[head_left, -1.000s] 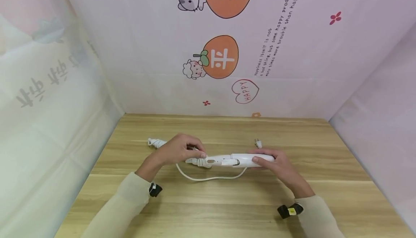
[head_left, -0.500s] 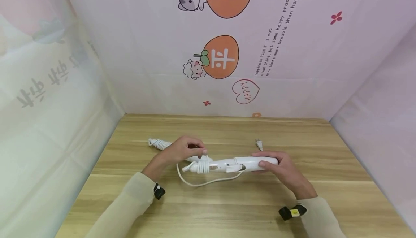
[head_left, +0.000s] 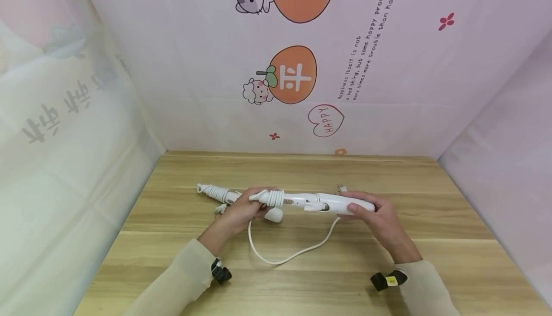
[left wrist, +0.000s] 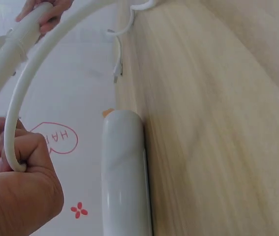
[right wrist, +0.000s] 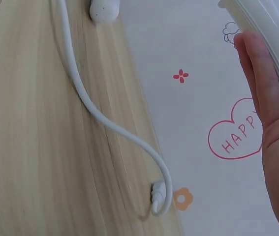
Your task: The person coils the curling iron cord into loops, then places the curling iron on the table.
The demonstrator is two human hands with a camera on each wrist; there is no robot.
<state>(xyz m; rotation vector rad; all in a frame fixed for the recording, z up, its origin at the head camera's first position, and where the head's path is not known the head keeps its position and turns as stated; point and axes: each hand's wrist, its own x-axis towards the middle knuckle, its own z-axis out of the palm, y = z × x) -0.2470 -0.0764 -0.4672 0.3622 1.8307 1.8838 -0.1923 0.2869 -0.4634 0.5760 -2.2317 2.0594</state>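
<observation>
My right hand grips the barrel of a white curling iron, held level over the table, its narrow handle pointing left. Several turns of white cord wrap round that handle. At the handle end, my left hand has curled fingers round the free cord, which the left wrist view shows looping out of the fist. From there the cord hangs in a slack bow towards its plug behind the right hand. A second white curling iron, its cord wound round it, lies on the table, partly hidden behind the left hand.
The wooden tabletop reaches back to a printed cloth wall. Cloth walls also stand at the left and right. A small camera is strapped to each wrist.
The left hand has carried the cord round the handle and now sits lower behind it. The held iron has risen and shifted slightly right. The slack cord hangs in a deeper bow.
</observation>
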